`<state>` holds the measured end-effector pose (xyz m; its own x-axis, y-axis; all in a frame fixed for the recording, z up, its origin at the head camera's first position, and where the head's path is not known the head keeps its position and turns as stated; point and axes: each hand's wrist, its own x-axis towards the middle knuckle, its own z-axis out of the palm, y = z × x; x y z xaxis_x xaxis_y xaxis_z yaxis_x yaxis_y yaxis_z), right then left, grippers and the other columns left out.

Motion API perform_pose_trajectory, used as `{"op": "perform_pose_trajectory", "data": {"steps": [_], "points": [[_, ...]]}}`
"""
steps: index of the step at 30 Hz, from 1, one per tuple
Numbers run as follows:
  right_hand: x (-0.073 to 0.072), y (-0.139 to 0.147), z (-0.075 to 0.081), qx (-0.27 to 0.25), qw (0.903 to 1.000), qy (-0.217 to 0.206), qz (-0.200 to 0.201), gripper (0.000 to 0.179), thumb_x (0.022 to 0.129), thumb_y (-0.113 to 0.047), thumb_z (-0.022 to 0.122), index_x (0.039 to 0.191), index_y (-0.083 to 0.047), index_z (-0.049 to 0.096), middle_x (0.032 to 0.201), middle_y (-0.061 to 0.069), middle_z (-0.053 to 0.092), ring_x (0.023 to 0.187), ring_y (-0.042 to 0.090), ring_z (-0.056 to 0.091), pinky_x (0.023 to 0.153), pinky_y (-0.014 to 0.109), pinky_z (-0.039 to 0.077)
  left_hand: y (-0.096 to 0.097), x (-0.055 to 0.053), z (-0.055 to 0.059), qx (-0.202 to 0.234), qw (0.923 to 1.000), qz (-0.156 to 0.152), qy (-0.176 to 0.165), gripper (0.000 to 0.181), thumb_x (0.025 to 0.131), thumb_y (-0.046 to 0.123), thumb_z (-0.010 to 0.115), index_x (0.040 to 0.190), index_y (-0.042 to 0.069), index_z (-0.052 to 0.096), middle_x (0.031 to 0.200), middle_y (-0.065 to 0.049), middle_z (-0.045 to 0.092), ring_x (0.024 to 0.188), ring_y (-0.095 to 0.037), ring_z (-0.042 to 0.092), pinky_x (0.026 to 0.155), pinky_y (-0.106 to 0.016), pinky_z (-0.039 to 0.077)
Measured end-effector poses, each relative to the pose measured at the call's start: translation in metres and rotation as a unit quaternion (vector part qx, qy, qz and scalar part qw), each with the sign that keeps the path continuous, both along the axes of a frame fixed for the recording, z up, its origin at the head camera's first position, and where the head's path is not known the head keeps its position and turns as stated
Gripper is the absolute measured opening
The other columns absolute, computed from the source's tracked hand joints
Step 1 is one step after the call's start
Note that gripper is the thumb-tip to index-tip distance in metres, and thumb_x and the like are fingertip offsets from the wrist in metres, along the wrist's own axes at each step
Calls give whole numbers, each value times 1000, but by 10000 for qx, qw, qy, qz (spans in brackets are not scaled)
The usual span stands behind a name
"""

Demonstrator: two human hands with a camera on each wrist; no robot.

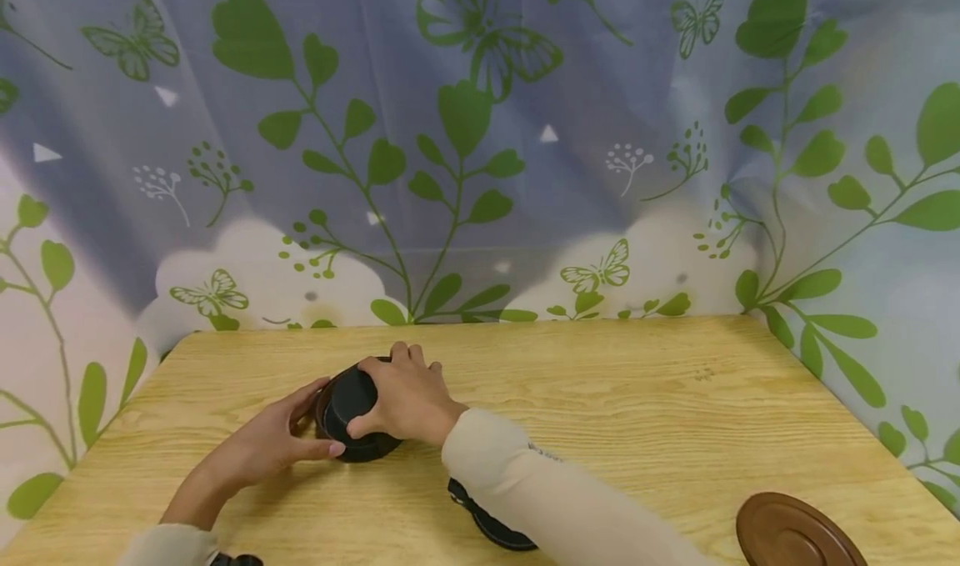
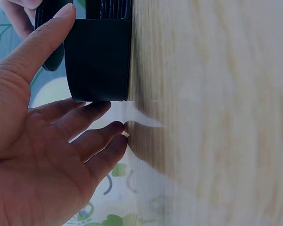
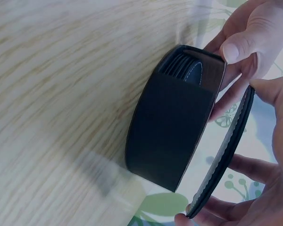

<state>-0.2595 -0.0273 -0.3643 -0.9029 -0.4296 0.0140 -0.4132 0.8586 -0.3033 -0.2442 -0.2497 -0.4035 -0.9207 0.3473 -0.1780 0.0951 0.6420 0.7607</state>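
One table (image 1: 600,399) is bearing a black holder (image 3: 167,127); my left hand (image 1: 270,445) is bracing it between thumb and spread fingers. My right hand (image 1: 408,395) is pinching a coaster (image 3: 223,156) just above, probably stacking; levelling it is likely coming next.

Holder (image 3: 170,127) by left hand (image 1: 273,441) looked matt, leather-like; coaster (image 1: 352,398) in right hand (image 1: 412,395) too, edge stitched. Table (image 1: 615,391) under both was smooth, wood-grained. Brown disc (image 1: 795,533) right of them looked smooth, faintly glossy.
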Motion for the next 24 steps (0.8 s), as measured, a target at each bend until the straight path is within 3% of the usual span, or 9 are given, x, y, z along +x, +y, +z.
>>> {"op": "perform_pose_trajectory", "data": {"steps": [8, 12, 15, 19, 24], "points": [[0, -14, -3, 189, 9998, 64, -79, 73, 85, -58, 81, 150, -35, 57, 137, 6, 56, 122, 23, 51, 97, 44, 46, -1, 0, 1, 158, 9998, -55, -93, 111, 92, 38, 82, 168, 2, 11, 169, -34, 21, 153, -56, 27, 99, -45, 53], [0, -19, -6, 224, 9996, 109, -139, 74, 84, -58, 83, 150, -35, 57, 136, 6, 57, 122, 22, 51, 97, 44, 47, -1, 0, 1, 198, 9997, 10, -118, 112, 91, 39, 83, 168, 0, 12, 167, -35, 24, 152, -56, 30, 86, -41, 56], [1, -22, -9, 202, 9996, 93, -190, 76, 83, -59, 84, 150, -35, 57, 136, 6, 57, 124, 23, 51, 100, 48, 47, -1, 0, 1, 149, 9998, 48, -81, 112, 91, 39, 83, 168, -1, 13, 168, -35, 23, 152, -56, 30, 94, -49, 56], [1, -25, -11, 172, 9995, 0, -248, 77, 82, -59, 85, 150, -35, 57, 137, 7, 56, 127, 24, 50, 104, 53, 46, 0, 0, 1, 74, 10000, 28, -18, 112, 91, 40, 83, 167, -2, 13, 169, -34, 20, 153, -55, 28, 114, -63, 42], [0, -27, -12, 143, 9995, -64, -260, 76, 83, -57, 84, 150, -34, 57, 139, 7, 56, 128, 25, 50, 104, 54, 46, -1, 0, 0, 119, 9999, 22, -55, 112, 91, 39, 83, 168, -1, 12, 169, -35, 20, 153, -55, 26, 114, -65, 41]]}}
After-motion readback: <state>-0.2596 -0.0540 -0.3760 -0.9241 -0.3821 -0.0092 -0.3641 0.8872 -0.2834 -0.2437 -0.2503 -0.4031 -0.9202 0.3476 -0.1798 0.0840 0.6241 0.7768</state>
